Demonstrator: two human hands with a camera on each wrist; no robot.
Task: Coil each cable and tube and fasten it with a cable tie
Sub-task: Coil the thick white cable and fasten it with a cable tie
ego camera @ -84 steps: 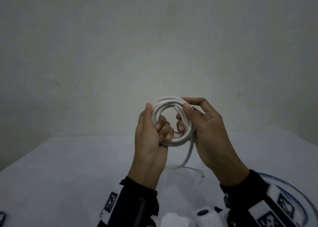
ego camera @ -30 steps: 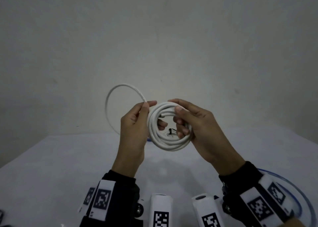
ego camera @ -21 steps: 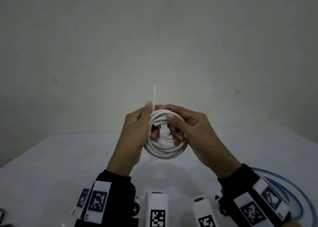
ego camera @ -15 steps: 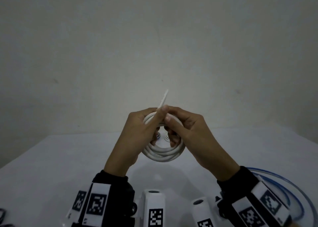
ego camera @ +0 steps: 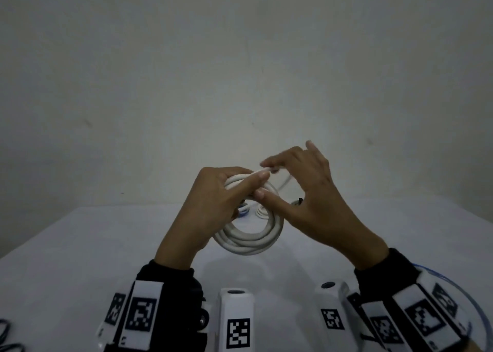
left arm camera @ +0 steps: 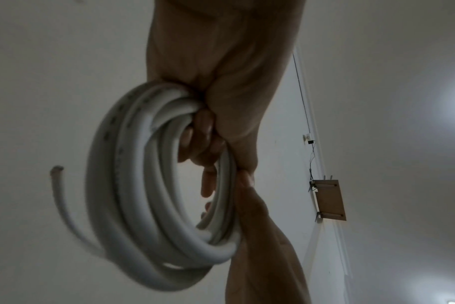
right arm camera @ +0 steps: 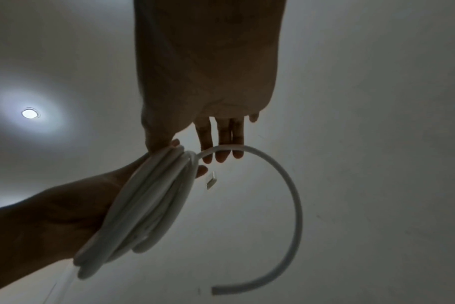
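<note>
A white cable coil [ego camera: 249, 241] is held upright above the table. My left hand [ego camera: 240, 189] grips its upper left side, fingers curled through the ring [left arm camera: 208, 133]. My right hand [ego camera: 266, 178] is on the upper right with fingers straight. Its thumb presses on the coil's turns and its index finger touches the loose tail [ego camera: 285, 183]. In the right wrist view the loose tail [right arm camera: 294, 205] runs across the straight fingertips [right arm camera: 221, 156] and arcs away to a free cut end. The cut end [left arm camera: 57, 170] also shows in the left wrist view. No cable tie is visible on this coil.
Beyond the held coil, a blue-and-white coil [ego camera: 244, 211] and a small white coil [ego camera: 262, 211] lie on the white table [ego camera: 80, 258]. A blue tube [ego camera: 458, 290] curves at the lower right. A black cable [ego camera: 5, 333] lies at the lower left edge.
The loose loop on the left has been wound onto the coil. Its tail swung over the top to the right. My right hand let go of the coil, straightened its fingers and caught the tail.
</note>
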